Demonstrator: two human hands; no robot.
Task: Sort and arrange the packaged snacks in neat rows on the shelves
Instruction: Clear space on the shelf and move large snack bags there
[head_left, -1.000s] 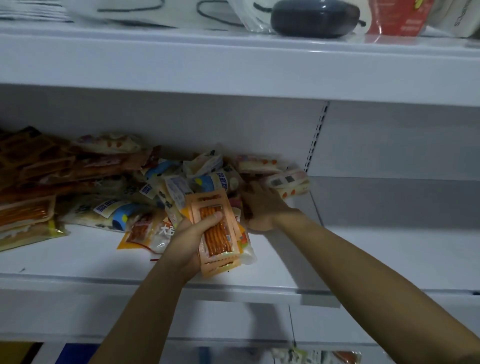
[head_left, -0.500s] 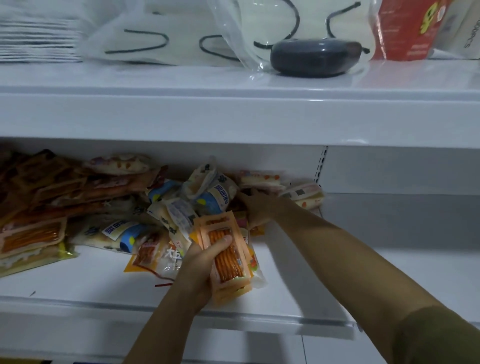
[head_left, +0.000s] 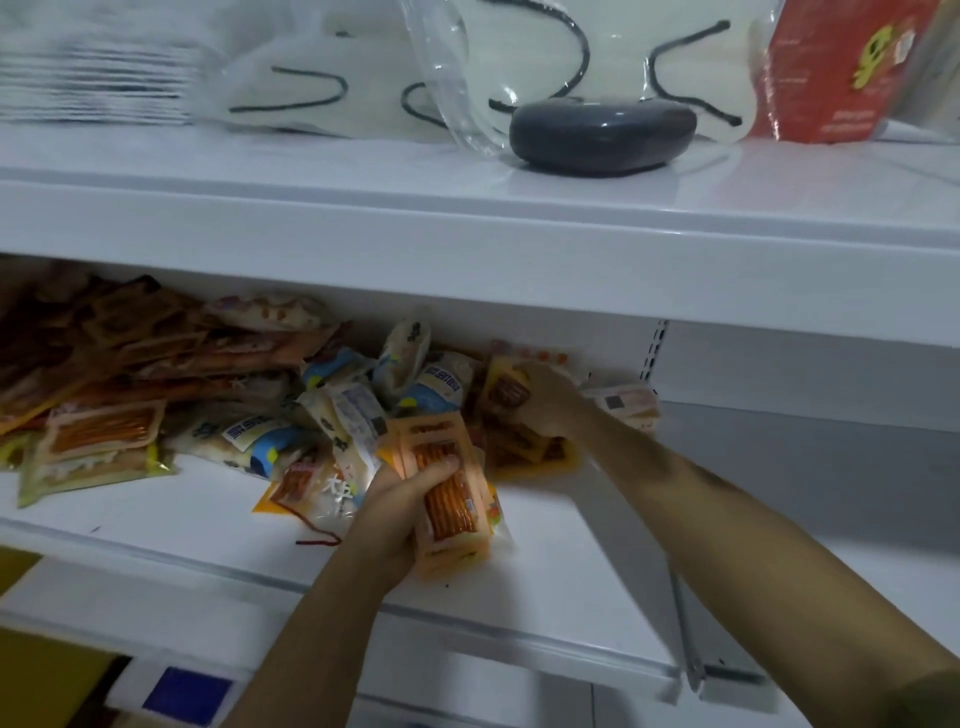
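A loose heap of packaged snacks (head_left: 156, 395) covers the left and middle of the white middle shelf (head_left: 561, 571). My left hand (head_left: 400, 514) grips a small stack of orange packets of red sticks (head_left: 449, 499) above the shelf's front half. My right hand (head_left: 545, 400) reaches further back and grips a yellow packet with a brown label (head_left: 511, 415), lifting it at the right end of the heap. White and blue packets (head_left: 436, 384) lie between the two hands.
The upper shelf (head_left: 467, 208) juts out just above my hands. It carries a dark oval object (head_left: 602, 132), clear plastic bags and a red package (head_left: 826, 67). A slotted upright (head_left: 652, 353) runs behind my right hand. To the right lies bare shelf.
My right hand has closed on the yellow packet and raised it from the heap. My left hand keeps its orange stack. The camera has tilted up, showing more of the upper shelf.
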